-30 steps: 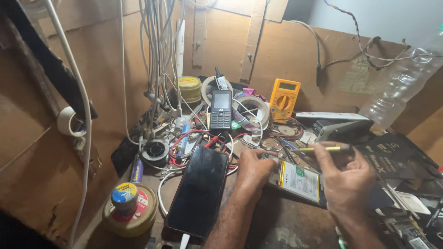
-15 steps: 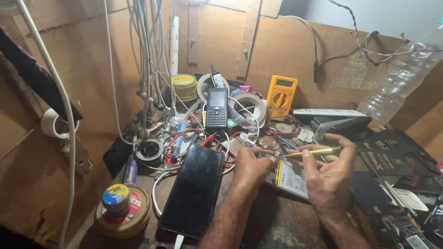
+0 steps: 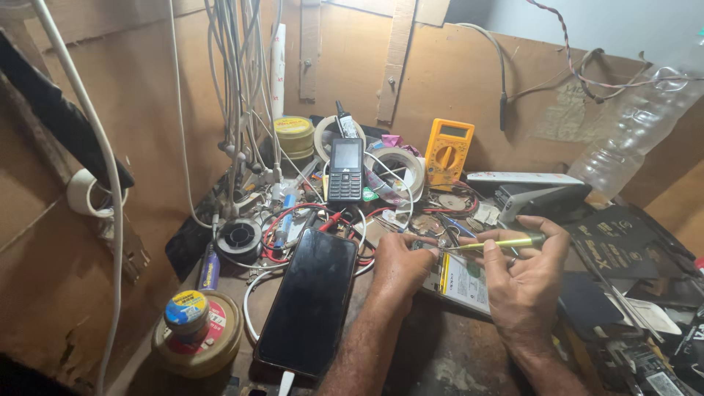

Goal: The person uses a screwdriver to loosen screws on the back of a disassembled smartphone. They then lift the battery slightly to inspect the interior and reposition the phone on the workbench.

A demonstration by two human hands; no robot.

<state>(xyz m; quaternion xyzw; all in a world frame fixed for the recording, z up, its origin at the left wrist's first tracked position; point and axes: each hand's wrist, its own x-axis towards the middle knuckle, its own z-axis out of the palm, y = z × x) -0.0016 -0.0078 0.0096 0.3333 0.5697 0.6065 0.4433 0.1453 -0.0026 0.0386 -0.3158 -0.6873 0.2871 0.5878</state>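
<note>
1. The scene is enclosed by brown cardboard-like walls [image 3: 455, 66], and at the far left a thick white cable [image 3: 95, 147] is seen hanging down beside a roll of white tape [image 3: 88, 194].
2. A dark, worn worktop [image 3: 447, 359] is crowded with parts. At its left front a round tin [image 3: 198, 345] is placed, closed by a red and white lid, with a smaller blue and yellow pot [image 3: 185, 309] set on top; what is inside cannot be seen.
3. A bundle of grey wires [image 3: 238, 88] is hung from above, and under it a spool of solder wire [image 3: 240, 236] is lying.
4. A large smartphone [image 3: 308, 301] with a black screen is laid face up, tilted, with a white plug at its lower end.
5. Further back a yellow lidded jar [image 3: 295, 132], a small keypad phone [image 3: 345, 170] standing upright and a roll of pale tape [image 3: 396, 169] are seen.
6. The left hand [image 3: 400, 265] is curled down on the worktop, just beside the smartphone, and its fingertips are pressed onto a small part that cannot be made out.
7. A phone battery [image 3: 466, 282] with a white label is lying between the two hands.
8. The right hand [image 3: 524, 275] is closed around a thin yellow-green screwdriver [image 3: 499, 243], whose tip is pointed toward the left hand.
9. Behind it a yellow multimeter [image 3: 447, 150] is leaned on the wall, and a clear plastic bottle [image 3: 631, 132] is at the far right.
</note>
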